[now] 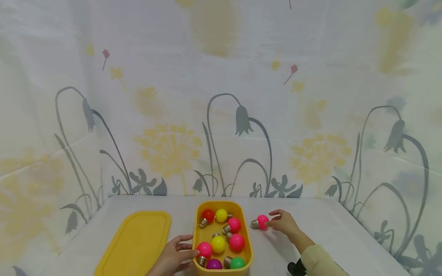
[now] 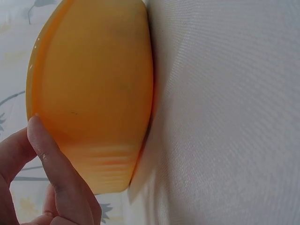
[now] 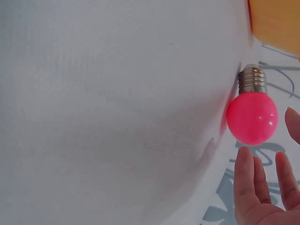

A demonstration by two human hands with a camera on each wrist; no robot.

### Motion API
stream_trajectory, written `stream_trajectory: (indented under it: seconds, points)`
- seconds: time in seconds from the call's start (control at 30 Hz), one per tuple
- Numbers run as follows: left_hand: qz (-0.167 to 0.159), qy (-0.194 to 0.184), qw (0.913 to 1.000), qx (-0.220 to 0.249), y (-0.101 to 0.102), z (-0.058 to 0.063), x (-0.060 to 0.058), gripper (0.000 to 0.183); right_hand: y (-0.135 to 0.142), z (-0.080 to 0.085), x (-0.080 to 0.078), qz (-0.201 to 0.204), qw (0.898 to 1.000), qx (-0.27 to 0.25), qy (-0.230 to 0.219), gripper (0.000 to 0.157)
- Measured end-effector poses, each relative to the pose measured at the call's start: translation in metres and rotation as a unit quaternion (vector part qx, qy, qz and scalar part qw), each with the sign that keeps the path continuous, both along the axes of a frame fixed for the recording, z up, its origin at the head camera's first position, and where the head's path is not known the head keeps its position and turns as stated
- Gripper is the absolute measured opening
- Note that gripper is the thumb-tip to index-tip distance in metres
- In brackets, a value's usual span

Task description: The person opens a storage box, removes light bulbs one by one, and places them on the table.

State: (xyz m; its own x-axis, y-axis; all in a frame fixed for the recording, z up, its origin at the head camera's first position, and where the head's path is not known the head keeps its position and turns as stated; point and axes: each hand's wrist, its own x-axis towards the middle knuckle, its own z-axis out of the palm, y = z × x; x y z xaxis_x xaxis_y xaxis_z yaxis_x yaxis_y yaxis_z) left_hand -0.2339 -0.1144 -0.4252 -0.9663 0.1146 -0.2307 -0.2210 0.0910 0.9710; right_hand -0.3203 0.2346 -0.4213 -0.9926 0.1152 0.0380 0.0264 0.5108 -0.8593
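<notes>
L. hand, fingers loosely spread, touches rim of yellow box; pink bulb lies on table at box's 2 o'clock, long axis approx. 9–3, base toward 9; R. hand, nearer, fingers parted, at bulb's 3 o'clock.

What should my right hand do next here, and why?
Probably curl the fingers of the right hand gently around the pink bulb. The hand is open beside its round end, and the right wrist view shows a gap between fingertips and bulb. That bulb lies on the table outside the yellow box, which holds other bulbs.
</notes>
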Motion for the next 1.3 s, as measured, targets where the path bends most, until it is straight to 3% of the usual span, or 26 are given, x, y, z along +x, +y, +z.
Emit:
stream_trajectory:
  seconds: [0.73, 1.3]
  points:
    - [-0.009, 0.008, 0.9998, 0.013, -0.003, -0.004, 0.0, 0.063, -0.001, 0.034, 0.016, 0.03, 0.999, 0.018, 0.022, 0.038]
    - [0.0, 0.01, 0.9999, 0.014, -0.001, -0.002, 0.001, 0.063, -0.031, 0.055, 0.009, 0.057, 0.997, 0.028, 0.036, 0.037]
